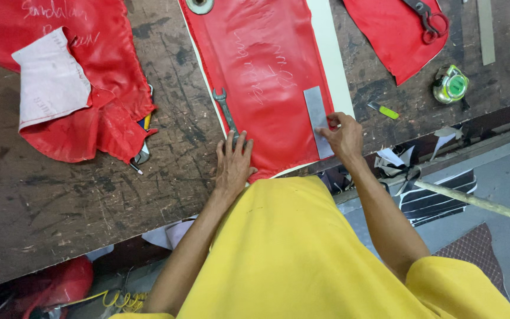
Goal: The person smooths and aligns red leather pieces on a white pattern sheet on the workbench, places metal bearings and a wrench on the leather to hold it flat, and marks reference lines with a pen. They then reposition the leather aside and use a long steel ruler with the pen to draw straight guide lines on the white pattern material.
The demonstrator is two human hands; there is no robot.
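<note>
The left hand [234,162] lies flat, fingers spread and gripping nothing, pressed on the lower left edge of a smooth, glossy red leather panel [267,77] and touching the handle end of a slim steel open-ended wrench [225,109] that points toward 11 o'clock. The right hand [342,137], at 3 o'clock from the left hand, has its fingers curled onto the lower part of a flat grey metal ruler [317,118], a narrow rectangle lying upright on the panel's right side; something small and red shows at the fingertips, too hidden to tell. The panel tapers toward the body, carries faint chalk scribbles, and rests on a pale cream sheet [333,53] that shows along its right edge. All of it sits on a dark, scratched, worn wooden workbench [60,201]. At 9 o'clock a crumpled heap of red leather [98,77] bears a rough white fabric patch [51,80]. At 1 o'clock another red piece [394,35] lies under scissors [426,18] with red handles. At 2 o'clock sit a round green tape measure [450,85] and, nearer, a small lime-green marker [385,110].
</note>
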